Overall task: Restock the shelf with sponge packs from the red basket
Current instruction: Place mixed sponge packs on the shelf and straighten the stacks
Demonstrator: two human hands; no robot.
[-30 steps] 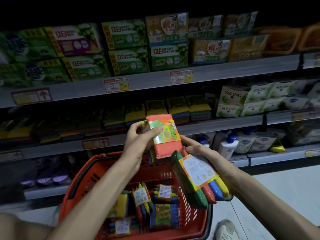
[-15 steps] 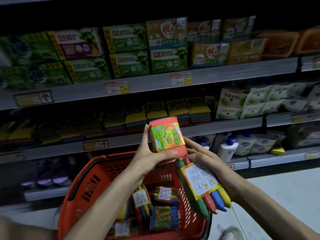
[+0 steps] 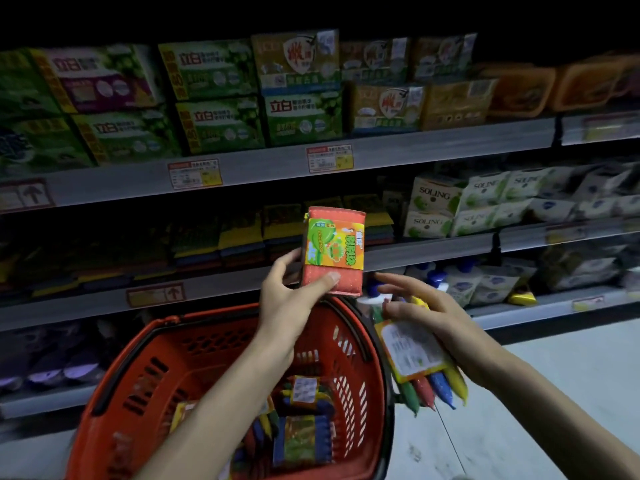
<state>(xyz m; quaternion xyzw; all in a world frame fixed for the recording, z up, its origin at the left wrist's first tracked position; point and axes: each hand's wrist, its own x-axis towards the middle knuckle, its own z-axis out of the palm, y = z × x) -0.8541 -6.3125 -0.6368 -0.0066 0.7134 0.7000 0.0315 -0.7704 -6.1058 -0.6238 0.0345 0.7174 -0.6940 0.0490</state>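
The left hand (image 3: 291,306) lifted the orange sponge pack (image 3: 333,251) up toward the far shelf; the right hand's (image 3: 433,317) fingers released it.

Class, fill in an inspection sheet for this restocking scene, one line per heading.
Surface: middle shelf holds stacked sponge packs.
Job's things: red basket with packs inside; orange pack; multicolour pack.
Clutter: nothing seen.
Grippers: left hand grips orange pack; right hand holds multicolour pack, fingers spread.
Cables: nothing seen.
Surroundings: detergent boxes above, bottles below, dim aisle.
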